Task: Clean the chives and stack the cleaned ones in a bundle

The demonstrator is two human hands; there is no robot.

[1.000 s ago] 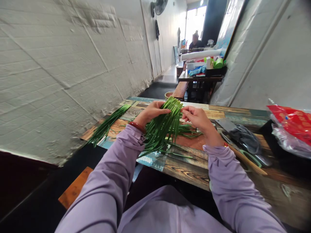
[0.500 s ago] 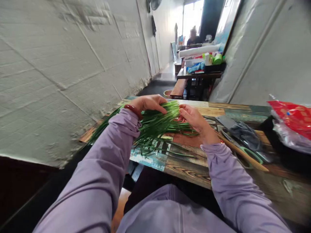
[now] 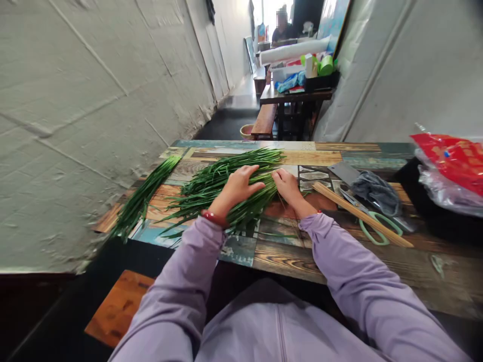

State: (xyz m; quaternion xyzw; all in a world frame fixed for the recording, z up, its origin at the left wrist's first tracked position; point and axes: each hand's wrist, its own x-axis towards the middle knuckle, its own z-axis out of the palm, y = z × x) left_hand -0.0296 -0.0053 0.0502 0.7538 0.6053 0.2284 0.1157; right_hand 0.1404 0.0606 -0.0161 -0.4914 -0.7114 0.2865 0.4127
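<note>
A loose heap of garlic chives (image 3: 211, 176) lies on the patchwork-patterned table (image 3: 287, 251), pale stem ends toward the right. Across the heap rests my left hand (image 3: 239, 188), thumb and fingers stretched apart over the leaves; its far fingers are partly hidden. At the stem ends, my right hand (image 3: 287, 186) is closed, fingertips pinching some of the chives. A separate neat bunch of chives (image 3: 145, 196) lies at the table's left edge, away from both hands.
Right of my hands lie a bundle of thin wooden sticks (image 3: 358, 213), green-handled scissors (image 3: 373, 229), a cleaver (image 3: 343, 172) and a dark grey cloth (image 3: 377, 193). A red plastic bag (image 3: 453, 161) sits on a black container at far right. A person (image 3: 283, 27) is in the background.
Both hands have come down from holding a raised bunch of chives to the heap on the table. The left hand's grip has loosened. The view has shifted, showing the left bunch fully.
</note>
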